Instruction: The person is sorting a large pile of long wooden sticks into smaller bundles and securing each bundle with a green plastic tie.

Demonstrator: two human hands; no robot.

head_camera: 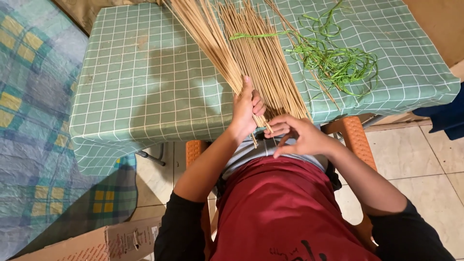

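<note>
My left hand [246,112] is closed around the near end of a bundle of thin tan sticks [208,41] that fans away across the table. Just right of it, my right hand [296,134] pinches the ends of a few sticks at the table's near edge. A second, looser spread of the same sticks [266,58] lies on the table beside the gripped bundle. A tangle of green plastic strips [338,63] lies to the right of the sticks, with one strip crossing over them.
The table wears a green checked cloth [145,82]. I sit on an orange chair [355,135] over a tiled floor [425,159]. A patterned blanket [34,121] lies at the left, a cardboard box [111,241] at the bottom left.
</note>
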